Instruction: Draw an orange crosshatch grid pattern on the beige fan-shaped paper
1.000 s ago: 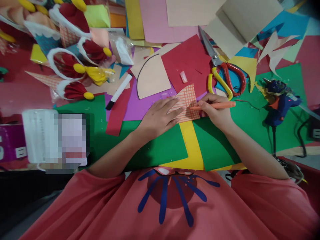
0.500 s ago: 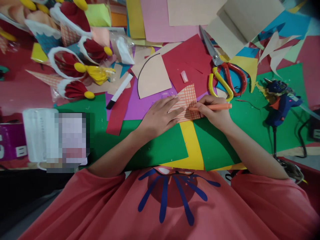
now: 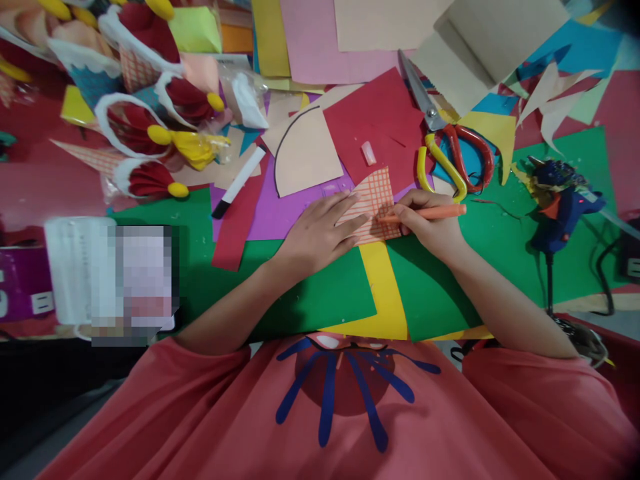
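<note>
Patterned paper (image 3: 377,190), one, centre, overlapping the red sheet's (image 3: 367,120) near edge: right part cross-hatched orange; visible left part lined one way, crossing strokes seemingly outstanding. Left hand (image 3: 320,230): fingers spread flat upon it. Right hand (image 3: 434,233): fingers closed around orange marker (image 3: 443,212).

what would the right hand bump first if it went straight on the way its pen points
Probably the fingertips of the left hand, spread on the checked paper: the orange pen in the right hand points toward them. Depth is hard to judge from this single view.
</note>
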Available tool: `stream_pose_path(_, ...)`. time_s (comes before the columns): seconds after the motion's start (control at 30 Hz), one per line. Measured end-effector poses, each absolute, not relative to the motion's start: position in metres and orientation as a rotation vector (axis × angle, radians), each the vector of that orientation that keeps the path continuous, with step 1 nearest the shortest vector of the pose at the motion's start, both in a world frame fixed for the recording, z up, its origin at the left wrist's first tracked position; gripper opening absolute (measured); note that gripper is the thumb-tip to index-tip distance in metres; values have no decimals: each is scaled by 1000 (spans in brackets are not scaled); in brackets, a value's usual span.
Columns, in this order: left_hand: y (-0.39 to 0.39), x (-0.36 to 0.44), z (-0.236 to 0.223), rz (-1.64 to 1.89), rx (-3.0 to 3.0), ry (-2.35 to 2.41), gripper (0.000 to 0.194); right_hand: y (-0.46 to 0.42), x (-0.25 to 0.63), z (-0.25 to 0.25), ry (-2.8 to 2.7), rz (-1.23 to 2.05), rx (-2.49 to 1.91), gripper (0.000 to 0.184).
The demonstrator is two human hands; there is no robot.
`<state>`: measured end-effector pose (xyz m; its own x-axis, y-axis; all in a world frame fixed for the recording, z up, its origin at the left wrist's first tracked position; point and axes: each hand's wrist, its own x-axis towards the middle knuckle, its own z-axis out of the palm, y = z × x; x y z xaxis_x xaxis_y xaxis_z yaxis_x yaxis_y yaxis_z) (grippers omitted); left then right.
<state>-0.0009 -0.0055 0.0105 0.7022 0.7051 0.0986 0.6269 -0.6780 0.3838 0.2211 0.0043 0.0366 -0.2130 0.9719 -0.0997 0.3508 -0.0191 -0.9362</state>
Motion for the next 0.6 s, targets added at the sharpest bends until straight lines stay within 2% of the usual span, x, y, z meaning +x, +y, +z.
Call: stream_pose_path(0.6, -5, 0, 15, 316, 2582, 1044, 35, 2, 221, 35, -1710, 1219, -1401, 21)
